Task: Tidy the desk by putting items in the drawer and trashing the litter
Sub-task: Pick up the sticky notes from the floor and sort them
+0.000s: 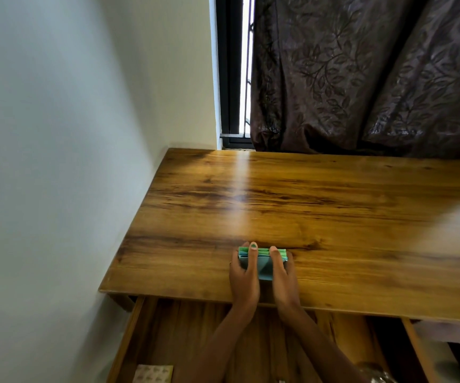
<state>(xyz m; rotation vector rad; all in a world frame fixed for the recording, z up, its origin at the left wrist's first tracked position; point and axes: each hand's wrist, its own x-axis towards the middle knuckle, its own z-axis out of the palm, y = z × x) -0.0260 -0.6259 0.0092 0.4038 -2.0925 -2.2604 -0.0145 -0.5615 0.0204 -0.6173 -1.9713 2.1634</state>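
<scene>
Head view looks down on two bare hands side by side on a wooden worktop. The left hand and the right hand both hold one small stack of green and blue paper. The stack sits between the two hands, and it looks like it rests on the wood, though I cannot be sure it is not lifted a little. Each grip is narrow and curls round its own side of the stack, with fingertips over the far edge. The left hand wears a thin ring.

Just behind the hands, close to the person, a drawer is pulled out. Both arms reach over it. Down in the drawer, behind and to the left of the hands, lies a small pale sheet with rows of bumps. Behind and to the right, something shiny and clear peeks in, but it is too blurry to name.

I think the step in hand is picking up the paper stack to put it away. Next, the hands should keep the stack squeezed together, lift it, bring it back over the worktop edge, and lay it flat on a bare spot in the drawer. Loose sheets could slip out if one hand lets go too soon.
</scene>
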